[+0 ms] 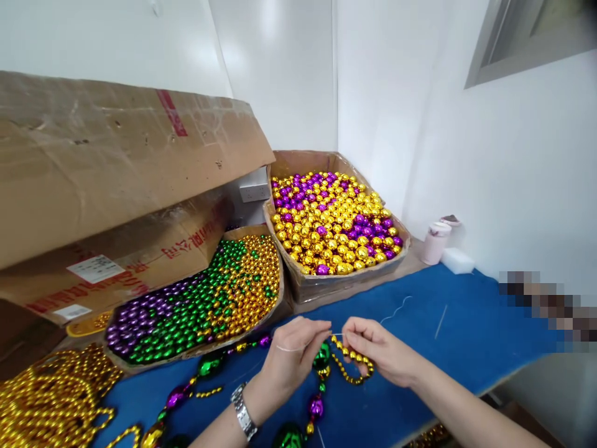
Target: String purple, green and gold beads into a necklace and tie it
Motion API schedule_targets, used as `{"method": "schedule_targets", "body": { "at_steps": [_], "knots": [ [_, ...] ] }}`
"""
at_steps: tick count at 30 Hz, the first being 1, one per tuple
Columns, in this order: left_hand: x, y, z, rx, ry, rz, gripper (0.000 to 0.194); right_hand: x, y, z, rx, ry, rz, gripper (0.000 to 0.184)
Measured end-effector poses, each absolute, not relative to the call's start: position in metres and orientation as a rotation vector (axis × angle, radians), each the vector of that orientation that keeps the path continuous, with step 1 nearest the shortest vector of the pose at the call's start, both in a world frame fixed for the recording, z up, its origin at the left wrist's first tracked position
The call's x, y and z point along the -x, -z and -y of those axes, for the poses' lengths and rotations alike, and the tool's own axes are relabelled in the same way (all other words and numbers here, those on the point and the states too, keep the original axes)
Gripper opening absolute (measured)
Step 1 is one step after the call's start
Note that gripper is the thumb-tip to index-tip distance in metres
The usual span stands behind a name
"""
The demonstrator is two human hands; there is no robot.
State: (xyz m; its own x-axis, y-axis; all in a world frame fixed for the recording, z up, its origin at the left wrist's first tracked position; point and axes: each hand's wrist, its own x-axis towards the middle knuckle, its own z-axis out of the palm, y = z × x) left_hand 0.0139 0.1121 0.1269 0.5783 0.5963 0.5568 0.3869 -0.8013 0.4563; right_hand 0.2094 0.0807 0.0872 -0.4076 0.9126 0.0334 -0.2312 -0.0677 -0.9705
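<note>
Over the blue mat, my left hand (pixel 296 348) is closed in a pinch on a thin white thread, which also crosses the back of that hand. My right hand (pixel 380 351) is closed opposite it, fingertips pressed together. A short strand of gold beads (pixel 351 375) hangs in a loop from the right hand's fingers. Between the two hands a small stretch of thread (pixel 337 334) shows. Below and around the left hand lies a garland with large green, purple and gold beads (pixel 316 407), partly hidden by the left hand and forearm.
One cardboard box (pixel 326 283) holds gold and purple balls. A lower box (pixel 275 315) holds purple, green and gold beads. Gold bead strands (pixel 51 398) pile up at the left. A pink jar (pixel 436 242) and white block (pixel 458 260) stand near the wall. Loose thread lies on the blue mat (pixel 489 336).
</note>
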Motion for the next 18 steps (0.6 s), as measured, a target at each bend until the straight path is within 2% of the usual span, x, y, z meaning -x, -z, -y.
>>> {"method": "schedule_targets", "body": {
  "at_steps": [5,9,14,18],
  "knots": [
    [0.006,-0.107,-0.12,-2.694,-0.987,-1.006,0.014,-0.211,-0.09,-0.074,0.837,-1.545,1.301,0.027],
    [0.017,-0.11,-0.112,-2.228,-0.941,-1.268,0.024,-0.215,-0.08,-0.071,0.858,-1.514,1.279,0.024],
    [0.01,-0.123,-0.095,-1.337,-0.97,-0.924,0.026,-0.205,-0.054,-0.069,0.847,-1.618,1.134,0.023],
    [0.001,-0.124,-0.094,-1.044,-1.003,-0.68,0.023,-0.201,-0.051,-0.069,0.77,-1.691,0.906,0.02]
  ]
}}
